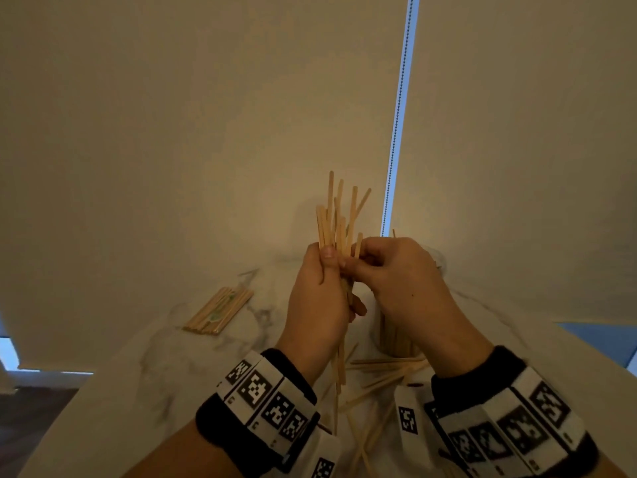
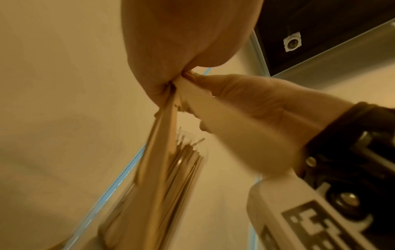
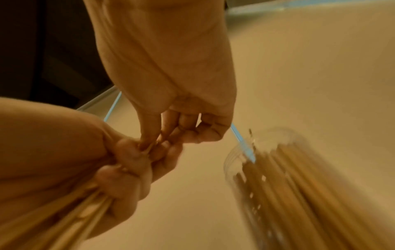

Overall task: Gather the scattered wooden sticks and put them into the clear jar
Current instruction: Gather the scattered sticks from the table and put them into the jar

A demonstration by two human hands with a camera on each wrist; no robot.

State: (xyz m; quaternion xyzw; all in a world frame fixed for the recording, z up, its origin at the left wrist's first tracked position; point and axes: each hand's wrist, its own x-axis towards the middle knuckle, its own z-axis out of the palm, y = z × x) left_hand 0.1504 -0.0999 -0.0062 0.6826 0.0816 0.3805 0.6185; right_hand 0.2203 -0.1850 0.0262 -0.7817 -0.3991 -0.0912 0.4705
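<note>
Over to the left of the jar, a tidy stack of sticks [image 1: 219, 310] lies flat on the marble tabletop [image 1: 144, 367], well apart from the work and untouched.

Nearer the jar, the left hand [image 1: 315, 305] is closed around a bunch of sticks [image 1: 336, 215], held upright in the air just left of the jar's mouth. The tops fan out unevenly above the fist and the lower ends hang out below the wrist. To do this step well, I'd say the bunch wants squaring up first: ragged ends will catch on the rim.

The right hand [image 1: 393, 274] meets the left one at the fist, its fingertips [image 3: 149, 140] curled in and pinching at a stick or two in the bunch, right above the jar. It looks like tidying or drawing sticks out; a light pinch is enough, with the left hand loosening only slightly so nothing drops.

The jar [image 3: 299, 177] stands upright on the tabletop, directly under the right hand, already well filled with sticks standing on end. With so little room left, the bunch should probably go in steeply, ends first, into whatever gap remains.

In front of the jar and to its near side, loose sticks [image 1: 386, 369] lie crossed on the tabletop, not yet gathered.
</note>
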